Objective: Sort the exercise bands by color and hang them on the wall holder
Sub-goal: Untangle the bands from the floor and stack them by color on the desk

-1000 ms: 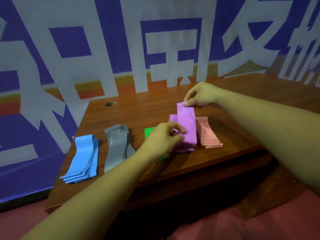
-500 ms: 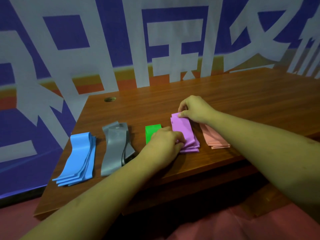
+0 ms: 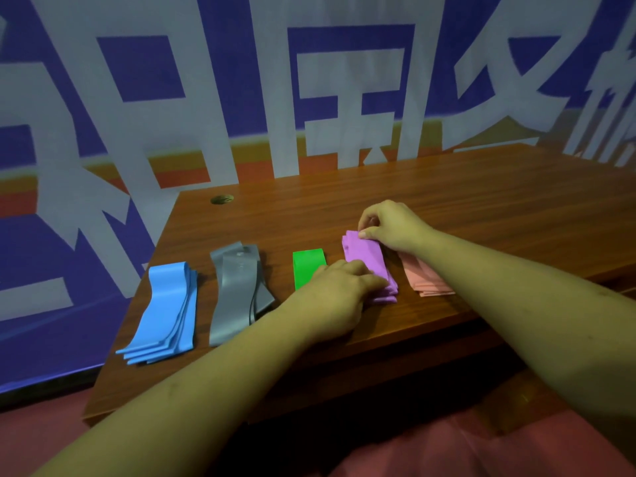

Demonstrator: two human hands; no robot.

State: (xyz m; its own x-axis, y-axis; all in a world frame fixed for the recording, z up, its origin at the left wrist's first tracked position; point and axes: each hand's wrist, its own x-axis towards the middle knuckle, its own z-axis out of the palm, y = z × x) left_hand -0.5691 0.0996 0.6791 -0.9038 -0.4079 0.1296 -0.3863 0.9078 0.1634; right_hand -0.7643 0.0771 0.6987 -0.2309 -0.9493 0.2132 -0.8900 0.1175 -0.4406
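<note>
Five piles of flat exercise bands lie in a row on the wooden table [image 3: 481,208]: blue bands [image 3: 165,311] at the left, then grey bands [image 3: 237,290], green bands [image 3: 308,266], purple bands [image 3: 368,259] and salmon pink bands [image 3: 426,280]. My right hand [image 3: 389,228] pinches the far end of the purple pile. The near end of that pile is under the fingers of my left hand [image 3: 334,297], which also hides the near part of the green bands. No wall holder is in view.
A banner with large white characters on blue [image 3: 309,80] hangs right behind the table. A small round cable hole [image 3: 222,200] sits near the table's far left corner. The table's left edge runs beside the blue pile. Reddish floor [image 3: 481,442] lies below.
A second ago the top purple band was lifted between both hands; it now lies flat on the purple pile, with both hands lowered onto its ends.
</note>
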